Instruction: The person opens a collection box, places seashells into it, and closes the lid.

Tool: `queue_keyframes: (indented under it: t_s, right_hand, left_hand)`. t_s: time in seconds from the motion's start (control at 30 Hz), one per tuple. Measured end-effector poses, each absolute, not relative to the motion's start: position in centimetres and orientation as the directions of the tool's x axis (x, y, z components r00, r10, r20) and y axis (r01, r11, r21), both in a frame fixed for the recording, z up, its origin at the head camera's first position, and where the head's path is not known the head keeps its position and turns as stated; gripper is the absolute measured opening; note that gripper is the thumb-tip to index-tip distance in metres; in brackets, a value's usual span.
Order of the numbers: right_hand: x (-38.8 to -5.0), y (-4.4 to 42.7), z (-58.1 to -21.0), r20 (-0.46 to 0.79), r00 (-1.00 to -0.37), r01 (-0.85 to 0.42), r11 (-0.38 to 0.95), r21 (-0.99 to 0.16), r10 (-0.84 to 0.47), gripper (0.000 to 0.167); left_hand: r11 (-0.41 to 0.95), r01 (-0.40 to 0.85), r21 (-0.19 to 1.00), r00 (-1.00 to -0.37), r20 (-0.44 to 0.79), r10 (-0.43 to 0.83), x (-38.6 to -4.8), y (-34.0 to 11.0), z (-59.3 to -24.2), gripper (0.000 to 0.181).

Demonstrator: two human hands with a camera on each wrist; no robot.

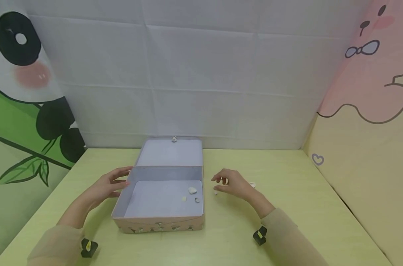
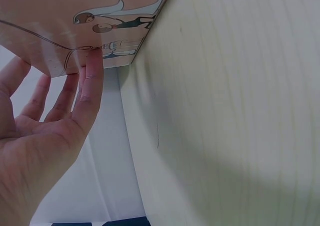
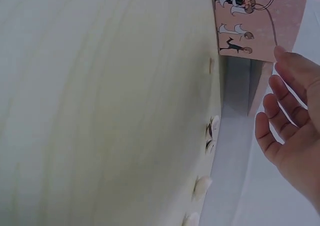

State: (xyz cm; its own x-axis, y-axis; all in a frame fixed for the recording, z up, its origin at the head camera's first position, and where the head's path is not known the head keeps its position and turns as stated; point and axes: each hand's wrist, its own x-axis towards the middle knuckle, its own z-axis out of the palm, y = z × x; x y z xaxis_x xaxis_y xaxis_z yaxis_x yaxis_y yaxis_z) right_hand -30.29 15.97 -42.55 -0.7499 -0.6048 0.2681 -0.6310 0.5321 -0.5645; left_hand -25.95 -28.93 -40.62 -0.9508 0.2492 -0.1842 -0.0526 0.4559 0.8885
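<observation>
A pink metal box [image 1: 159, 223] with printed figures stands with its lid [image 1: 169, 153] swung back. Inside, toward its right side, lie a white shell [image 1: 192, 190], a small ring-like piece [image 1: 197, 200] and a pale yellowish bit [image 1: 184, 198]. My left hand [image 1: 106, 186] touches the box's left side with spread fingers, which the left wrist view shows on the printed wall [image 2: 45, 25]. To the right of the box, my right hand [image 1: 232, 183] hovers above the table with loosely bent fingers and nothing visible between them.
On the table [image 1: 174, 251], a small white piece [image 1: 216, 192] lies below my right fingers, and another [image 1: 252, 184] behind that wrist. Several shells, one of them pale [image 3: 202, 186], lie right of the box. A white cloth [image 1: 201, 81] hangs behind; printed panels stand at both sides.
</observation>
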Motion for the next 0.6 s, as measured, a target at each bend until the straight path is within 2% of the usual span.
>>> queue_keyframes:
  t_s: [0.4, 0.6]
  right_hand:
    - [-31.5, 16.4, -45.0, 0.138, -0.781, -0.565, 0.597, -0.569, -0.608, 0.022]
    - [-31.8, 16.1, -45.4, 0.054, -0.774, -0.545, 0.621, -0.563, -0.631, 0.016]
  left_hand:
    - [0.455, -0.052, 0.889, -0.952, -0.182, 0.246, -26.0, -29.0, -40.7, 0.072]
    - [0.447, -0.054, 0.893, -0.952, -0.181, 0.245, -26.1, -28.9, -40.9, 0.071]
